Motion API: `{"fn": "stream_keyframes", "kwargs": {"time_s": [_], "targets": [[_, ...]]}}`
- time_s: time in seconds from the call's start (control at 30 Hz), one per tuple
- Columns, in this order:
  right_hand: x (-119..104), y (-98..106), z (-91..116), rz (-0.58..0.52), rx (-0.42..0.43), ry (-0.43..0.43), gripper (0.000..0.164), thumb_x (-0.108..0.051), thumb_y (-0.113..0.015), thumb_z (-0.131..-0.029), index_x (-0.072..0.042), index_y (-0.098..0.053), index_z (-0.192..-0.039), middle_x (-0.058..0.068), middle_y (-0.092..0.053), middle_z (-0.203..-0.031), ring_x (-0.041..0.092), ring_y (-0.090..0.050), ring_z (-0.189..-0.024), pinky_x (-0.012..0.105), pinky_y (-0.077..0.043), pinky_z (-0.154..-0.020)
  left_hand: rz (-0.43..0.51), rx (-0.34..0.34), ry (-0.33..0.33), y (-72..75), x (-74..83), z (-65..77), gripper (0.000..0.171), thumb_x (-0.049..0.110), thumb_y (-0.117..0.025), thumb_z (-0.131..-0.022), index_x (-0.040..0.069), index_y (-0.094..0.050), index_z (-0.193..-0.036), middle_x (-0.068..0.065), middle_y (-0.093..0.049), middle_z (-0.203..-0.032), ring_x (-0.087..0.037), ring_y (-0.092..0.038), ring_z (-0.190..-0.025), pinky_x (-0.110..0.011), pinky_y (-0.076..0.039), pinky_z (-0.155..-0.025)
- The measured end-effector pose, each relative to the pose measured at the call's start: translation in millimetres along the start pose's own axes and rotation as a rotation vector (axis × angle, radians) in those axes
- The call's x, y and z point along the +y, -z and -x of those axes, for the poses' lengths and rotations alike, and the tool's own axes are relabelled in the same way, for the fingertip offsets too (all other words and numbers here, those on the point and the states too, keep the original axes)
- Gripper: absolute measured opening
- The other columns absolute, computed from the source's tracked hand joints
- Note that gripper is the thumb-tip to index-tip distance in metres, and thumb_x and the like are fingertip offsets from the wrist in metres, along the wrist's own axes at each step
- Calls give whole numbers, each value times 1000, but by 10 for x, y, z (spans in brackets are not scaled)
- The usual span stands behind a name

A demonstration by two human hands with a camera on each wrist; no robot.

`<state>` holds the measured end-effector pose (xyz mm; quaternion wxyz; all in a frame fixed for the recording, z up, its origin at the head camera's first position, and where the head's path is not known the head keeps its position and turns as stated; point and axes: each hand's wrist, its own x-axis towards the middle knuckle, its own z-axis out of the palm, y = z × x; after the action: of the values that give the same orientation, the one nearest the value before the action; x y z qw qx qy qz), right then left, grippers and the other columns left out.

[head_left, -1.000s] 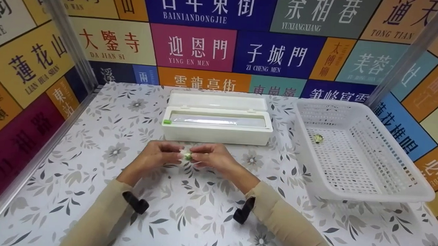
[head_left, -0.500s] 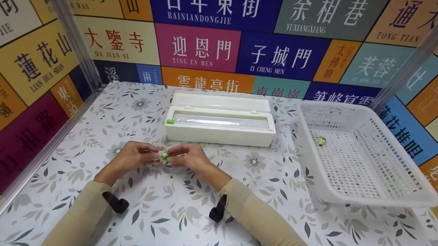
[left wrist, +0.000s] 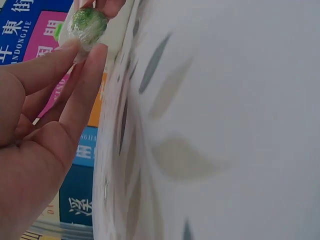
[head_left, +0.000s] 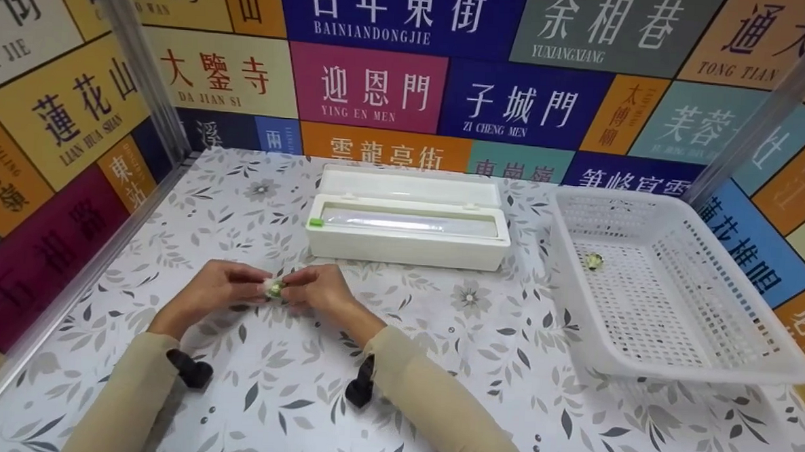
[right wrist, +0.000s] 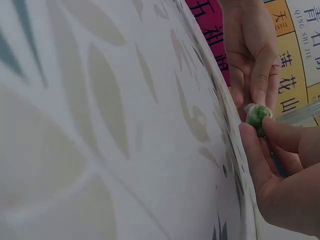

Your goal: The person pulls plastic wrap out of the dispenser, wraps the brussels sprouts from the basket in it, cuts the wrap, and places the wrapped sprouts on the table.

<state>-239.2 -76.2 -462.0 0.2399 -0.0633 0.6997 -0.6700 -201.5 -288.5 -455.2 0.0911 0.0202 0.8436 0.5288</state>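
A small round green vegetable piece wrapped in cling film (head_left: 275, 288) is held between both hands above the table, left of the middle. My left hand (head_left: 211, 289) pinches its pale, filmy end with thumb and fingertips. From the other side my right hand (head_left: 323, 294) pinches the green part. In the left wrist view the wrapped green piece (left wrist: 90, 25) shows shiny, crinkled film over a bright green surface. The right wrist view has the same green piece (right wrist: 258, 115) where the fingertips of both hands meet; they partly cover it. Its exact kind cannot be told.
Behind the hands stands a white cling film dispenser (head_left: 407, 248) with its lid raised, a film roll inside and a green slider at its left. A white perforated plastic basket (head_left: 709, 368) is at the right, with another small green piece (head_left: 593, 261) in it. Lettered panels stand behind.
Both hands have moved left across the table together with the wrapped green piece, still pinching it. The dispenser and basket shift only slightly in view.
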Motion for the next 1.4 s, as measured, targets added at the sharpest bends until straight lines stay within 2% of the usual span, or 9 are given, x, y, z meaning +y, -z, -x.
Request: {"fn": "stream_keyframes", "kwargs": {"time_s": [0.13,0.2,0.5,0.7,0.87,1.03,1.13,1.23,1.4], "targets": [[27,-105,-34,9,48,-30,21,4,-80,-79,-5,-78,-99,7,-78,-93,21,-74,-75,30,-64,-64,-131,35,-7,55,-47,13,38,24,-77,-88,6,-72,-121,-15,-73,-119,-9,-70,-91,-18,-57,-77],[35,-135,-46,26,68,-33,21,4,-80,-79,-4,-78,-98,7,-78,-91,20,-74,-74,29,-64,-63,-159,47,-6,63,-69,10,38,24,-78,-88,7,-72,-121,-15,-72,-120,-9,-69,-91,-17,-56,-77],[16,-155,-67,163,87,-12,18,4,-80,-79,-5,-78,-95,4,-77,-89,12,-67,-63,24,-62,-58,-185,20,10,108,-61,-11,37,19,-77,-88,5,-71,-121,-18,-73,-118,-11,-73,-86,-17,-55,-77],[21,-130,-58,146,73,-24,20,4,-79,-80,-3,-78,-98,7,-78,-90,11,-61,-55,23,-60,-56,-175,-27,18,113,-3,-5,44,17,-75,-89,2,-66,-128,-22,-69,-125,-18,-75,-89,-21,-59,-79],[-2,-95,-29,129,32,-34,23,3,-77,-82,-1,-77,-104,9,-78,-93,15,-69,-65,26,-63,-60,-155,-74,26,149,51,12,52,18,-75,-89,2,-59,-136,-25,-62,-134,-26,-75,-97,-24,-60,-84],[-37,-43,41,135,-23,-45,23,-1,-77,-84,-1,-75,-108,8,-78,-96,21,-75,-80,30,-65,-67,-148,-96,28,188,77,27,53,16,-74,-89,1,-58,-137,-26,-62,-135,-29,-74,-102,-26,-61,-85],[-57,16,90,152,-47,-48,24,-5,-77,-86,-1,-75,-109,8,-78,-96,20,-75,-81,31,-65,-68,-172,-89,37,205,109,39,50,16,-71,-92,0,-58,-137,-27,-62,-134,-29,-73,-103,-31,-63,-85],[-84,99,135,180,-60,-43,25,-10,-77,-87,-3,-75,-111,9,-78,-95,18,-73,-82,31,-65,-70,-209,-67,20,209,171,51,45,18,-67,-96,-2,-58,-136,-28,-63,-132,-30,-72,-103,-35,-64,-82],[-172,283,206,205,-70,-6,30,-17,-74,-91,-4,-72,-118,12,-77,-105,26,-75,-95,34,-65,-76,-255,-19,-33,200,328,62,44,24,-61,-101,-4,-59,-134,-28,-63,-131,-37,-69,-106,-35,-64,-80]]}}
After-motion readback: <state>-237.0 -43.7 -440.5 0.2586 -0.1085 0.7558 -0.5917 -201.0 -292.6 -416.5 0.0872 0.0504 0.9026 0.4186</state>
